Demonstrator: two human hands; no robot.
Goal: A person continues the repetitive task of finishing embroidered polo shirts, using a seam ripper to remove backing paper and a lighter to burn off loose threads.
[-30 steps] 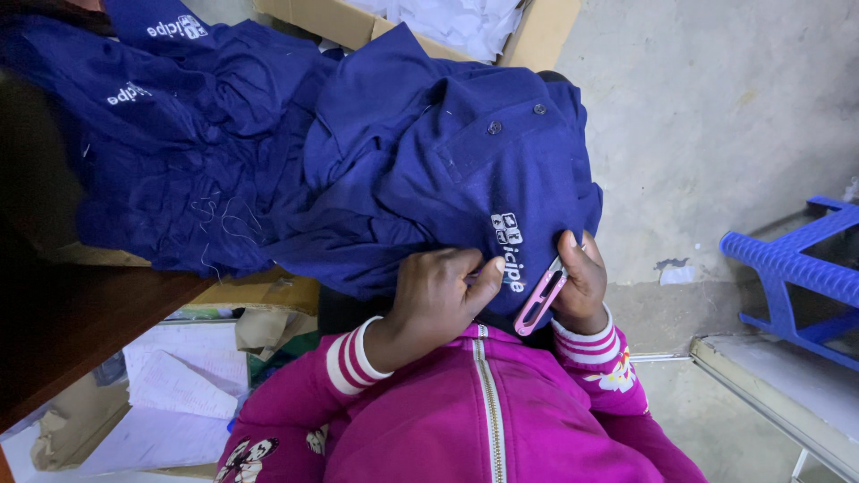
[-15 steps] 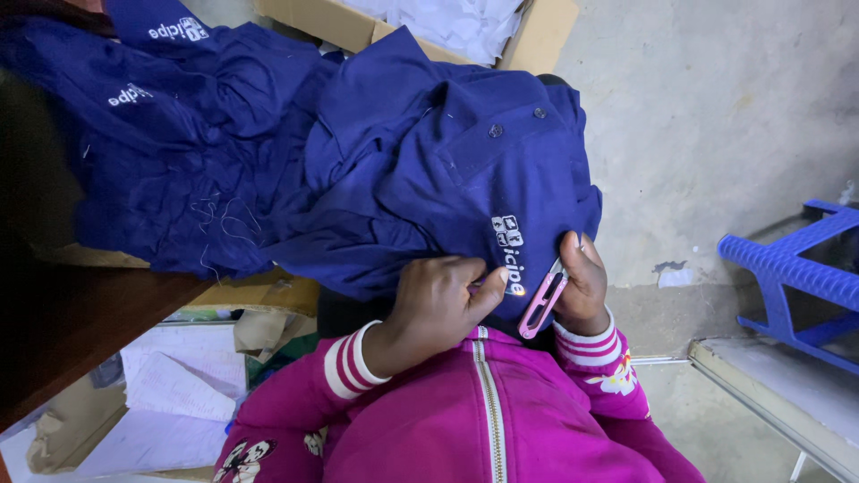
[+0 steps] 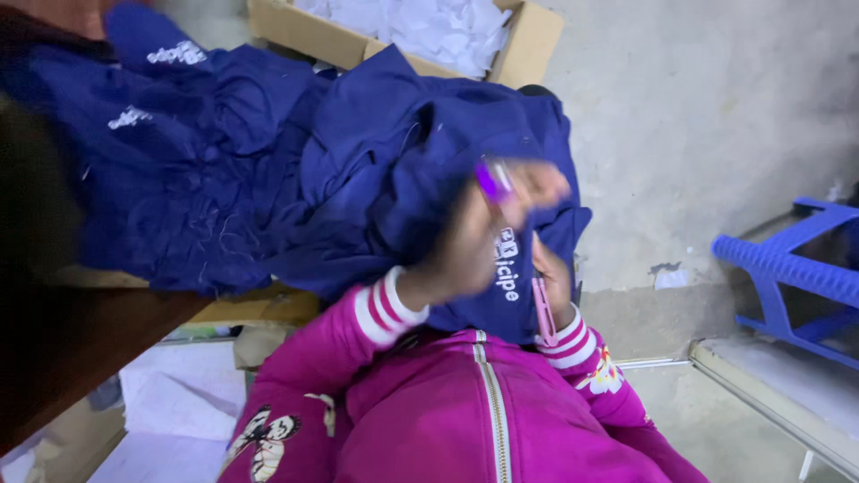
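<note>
Head view: the biggest thing before me is the heap of navy blue garments [image 3: 268, 179] spread over the dark wooden table [image 3: 63, 358] at my left, with a cardboard box [image 3: 528, 45] of white scraps beyond it and a blue plastic stool [image 3: 787, 268] well apart on the right. The nearest garment [image 3: 465, 161] of the heap hangs off the table edge into my lap, its white printed chest patch turned toward me. It is soft, light cloth that folds and slips easily, so I judge it best pinched at a seam or near the patch, not gathered by the bulk. My left hand [image 3: 465, 241] is raised over the patch and blurred; its fingers seem to pinch something small and purple [image 3: 494, 179], though I cannot tell what. My right hand [image 3: 550, 286] lies against the cloth just beside the patch, closed around pink thread snips [image 3: 541, 309] that point down toward my magenta jacket [image 3: 483, 411].
</note>
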